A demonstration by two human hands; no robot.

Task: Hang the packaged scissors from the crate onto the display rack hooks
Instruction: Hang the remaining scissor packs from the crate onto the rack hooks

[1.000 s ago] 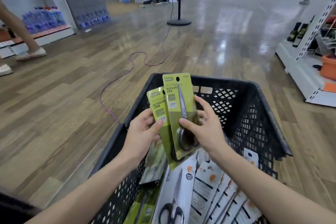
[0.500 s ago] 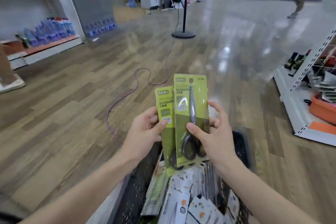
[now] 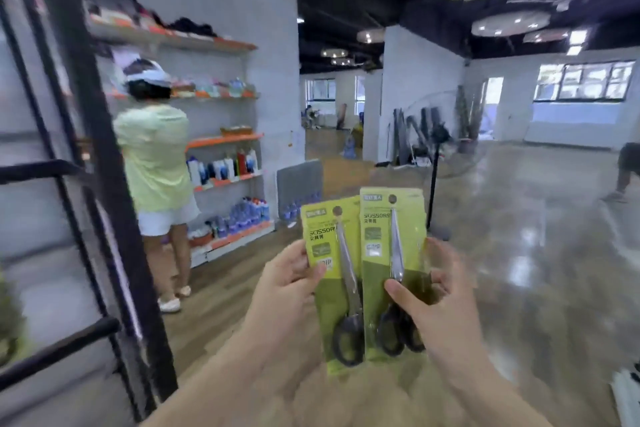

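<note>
Two green card packs, each sealing black-handled steel scissors: left hand (image 3: 287,284) pinches one pack (image 3: 334,288), right hand (image 3: 440,302) pinches the other (image 3: 393,270).

We read print on two green packages only. The left package (image 3: 330,274), pinched in the left hand (image 3: 287,291), carries the word "SCISSORS" in dark capitals below its hang hole; the last letter is cut off by the blade. Beneath it stands a short line of Chinese characters, too blurred for us to read. Lower, a small white tag shows "GRIP", partly covered by the thumb. The right package (image 3: 393,253), held in the right hand (image 3: 438,308), bears the same "SCISSORS" line and a "GRIP" tag. A dark label at each top left corner is illegible.
</note>
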